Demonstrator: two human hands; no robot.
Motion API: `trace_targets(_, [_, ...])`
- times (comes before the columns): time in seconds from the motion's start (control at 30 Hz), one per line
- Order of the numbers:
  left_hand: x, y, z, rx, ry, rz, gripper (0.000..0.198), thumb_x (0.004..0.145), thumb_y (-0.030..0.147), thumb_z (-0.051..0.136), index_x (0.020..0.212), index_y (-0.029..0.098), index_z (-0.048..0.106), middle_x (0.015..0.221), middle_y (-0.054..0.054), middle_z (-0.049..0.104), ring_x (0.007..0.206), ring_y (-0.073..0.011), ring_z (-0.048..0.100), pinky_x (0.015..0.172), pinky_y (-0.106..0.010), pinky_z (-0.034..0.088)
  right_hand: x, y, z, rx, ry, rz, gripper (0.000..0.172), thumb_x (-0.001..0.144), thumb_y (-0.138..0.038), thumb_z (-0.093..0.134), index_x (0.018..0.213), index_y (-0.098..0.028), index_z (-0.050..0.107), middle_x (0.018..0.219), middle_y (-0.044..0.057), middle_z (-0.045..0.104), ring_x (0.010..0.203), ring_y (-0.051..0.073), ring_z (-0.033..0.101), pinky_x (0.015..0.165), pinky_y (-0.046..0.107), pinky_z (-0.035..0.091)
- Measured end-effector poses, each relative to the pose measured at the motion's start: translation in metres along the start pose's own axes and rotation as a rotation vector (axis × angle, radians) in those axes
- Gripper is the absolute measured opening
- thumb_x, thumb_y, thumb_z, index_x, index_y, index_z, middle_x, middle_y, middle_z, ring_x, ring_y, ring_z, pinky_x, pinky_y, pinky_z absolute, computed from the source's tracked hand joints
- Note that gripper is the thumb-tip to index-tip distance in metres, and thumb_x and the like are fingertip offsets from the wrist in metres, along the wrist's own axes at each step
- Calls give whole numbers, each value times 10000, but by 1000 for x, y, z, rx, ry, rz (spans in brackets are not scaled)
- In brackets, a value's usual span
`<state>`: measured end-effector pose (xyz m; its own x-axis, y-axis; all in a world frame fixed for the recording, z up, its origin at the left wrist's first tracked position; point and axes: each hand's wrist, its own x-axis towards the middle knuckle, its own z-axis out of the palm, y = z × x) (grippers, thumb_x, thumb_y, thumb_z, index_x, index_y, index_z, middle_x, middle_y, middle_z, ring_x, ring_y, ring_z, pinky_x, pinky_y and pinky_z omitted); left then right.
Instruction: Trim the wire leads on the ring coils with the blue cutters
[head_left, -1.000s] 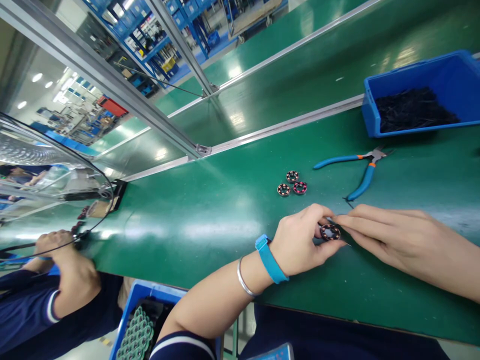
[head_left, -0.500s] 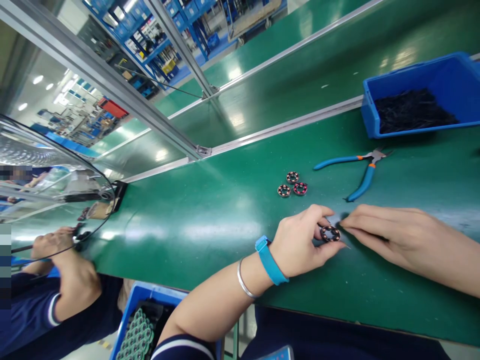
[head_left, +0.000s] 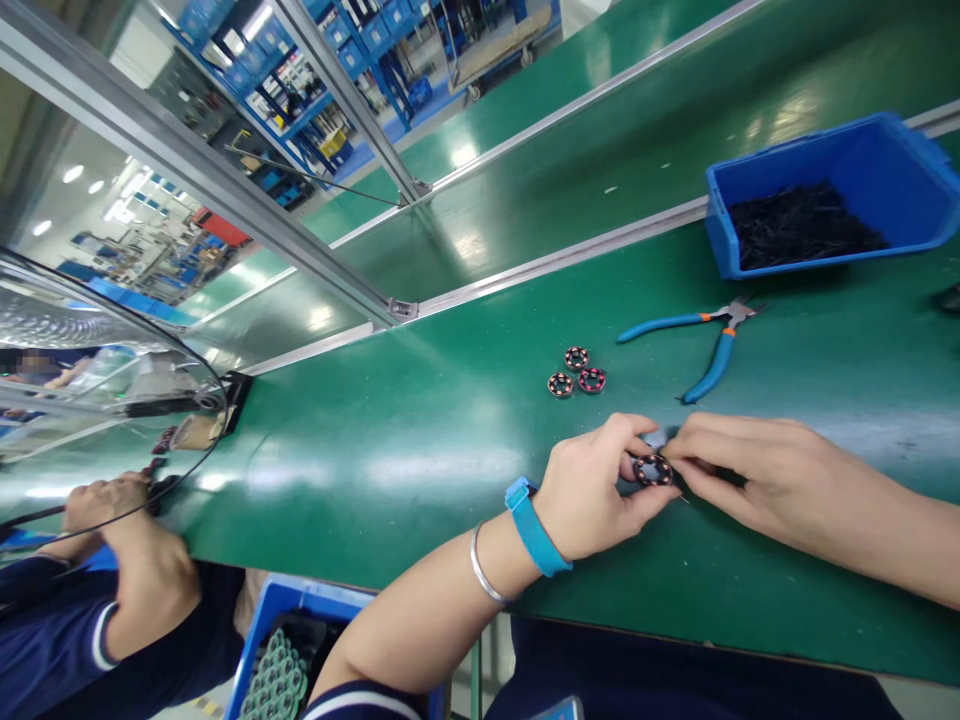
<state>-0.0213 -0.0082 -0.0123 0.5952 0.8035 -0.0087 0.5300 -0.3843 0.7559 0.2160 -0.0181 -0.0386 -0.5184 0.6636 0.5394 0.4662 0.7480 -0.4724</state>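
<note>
Between the thumb and fingers of my left hand (head_left: 600, 487) is a small motor stator (head_left: 652, 470), a dark ring with copper-coloured windings, held just above the green table. My right hand (head_left: 757, 465) is pinched closed at the stator's right edge; whatever lies between its fingertips is too small to make out. Beyond my hands, three more stators (head_left: 592, 380) lie in a tight group, one with pinkish-red windings. A pair of cutting pliers (head_left: 718, 365) with blue handles rests spread apart behind my right hand.
A blue bin (head_left: 832, 268) of thin black strips stands at the back right. Metal framing (head_left: 315, 255) borders the table's far side. At left, a co-worker's hands (head_left: 109, 505) work near a hanging black cable. A blue crate (head_left: 255, 640) with green parts sits below the edge.
My right hand has moved left, its fingertips now up against the stator. My left hand still holds the stator. The view has shifted slightly.
</note>
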Motion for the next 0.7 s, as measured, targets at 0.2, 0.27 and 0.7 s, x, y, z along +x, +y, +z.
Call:
trace_targets(0.2, [-2, -4, 2, 11, 18, 47, 543, 923, 252, 876, 1383, 227, 591, 1131, -23, 884, 866, -169, 833, 857, -334, 733, 4, -4, -6, 74, -55, 41, 268, 1150, -183, 557, 955, -273, 718, 772, -27, 738, 581, 135, 708, 553, 255, 508])
trace_targets(0.27, [-2, -5, 0, 14, 17, 66, 553, 921, 256, 880, 1392, 222, 593, 1113, -25, 881, 867, -173, 831, 857, -333, 732, 6, -2, -10, 138, -53, 79, 241, 1130, -196, 578, 1008, -286, 765, 759, -36, 750, 567, 134, 714, 539, 247, 521])
trace_targets(0.7, [-2, -15, -23, 459, 430, 294, 303, 1027, 350, 760, 1291, 205, 726, 1239, -160, 832, 1173, -317, 828, 1015, -488, 739, 26, 16, -44, 97, 318, 366, 129, 999, -314, 753, 914, -282, 845, 858, 18, 858, 699, 191, 778, 686, 309, 640])
